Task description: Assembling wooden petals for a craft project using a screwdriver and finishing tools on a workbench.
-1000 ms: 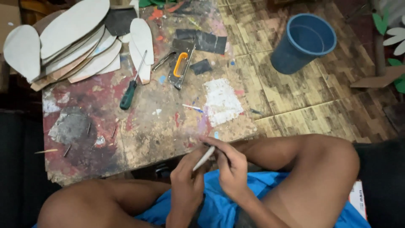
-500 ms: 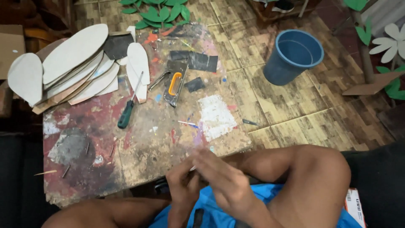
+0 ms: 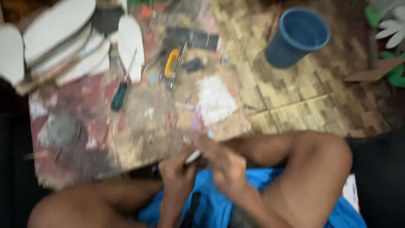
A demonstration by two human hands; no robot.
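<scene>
Both hands are meeting over the person's lap: the left hand (image 3: 179, 171) is gripping a small white strip (image 3: 193, 157), and the right hand (image 3: 225, 169) is touching it, its grip too blurred to tell. Beyond them, a green-handled screwdriver (image 3: 120, 93) is lying on the paint-stained board (image 3: 139, 126). Farther right, a blue bucket (image 3: 297, 38) is standing, its contents not visible.
</scene>
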